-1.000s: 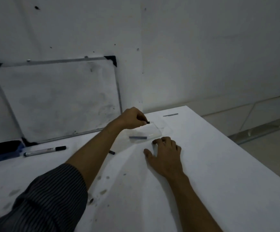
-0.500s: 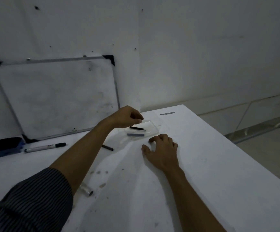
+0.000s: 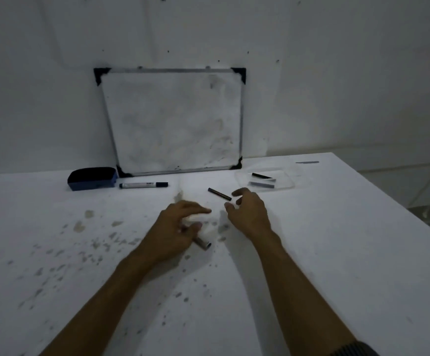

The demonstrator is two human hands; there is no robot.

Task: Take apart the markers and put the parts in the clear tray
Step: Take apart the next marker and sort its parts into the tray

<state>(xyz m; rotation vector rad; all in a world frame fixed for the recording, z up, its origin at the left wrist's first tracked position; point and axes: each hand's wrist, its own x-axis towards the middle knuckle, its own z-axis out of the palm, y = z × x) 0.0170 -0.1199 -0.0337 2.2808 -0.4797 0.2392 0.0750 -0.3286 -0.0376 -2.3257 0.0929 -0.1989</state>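
The clear tray sits at the back right of the white table and holds a black part and a grey part. A thin dark marker core lies on the table left of the tray. My right hand hovers just in front of that core, fingers apart, holding nothing. My left hand is down on a silvery marker barrel, fingers curled over it; the barrel's open end sticks out toward me. A whole marker with a dark cap lies further left.
A small whiteboard leans on the wall at the back. A blue eraser lies left of the whole marker. A small grey strip lies behind the tray. Ink stains spot the table, whose right edge drops to the floor.
My left hand left the tray, where a black part now lies, and came back down onto the barrel. My right hand lifted off the table. The view swung left.
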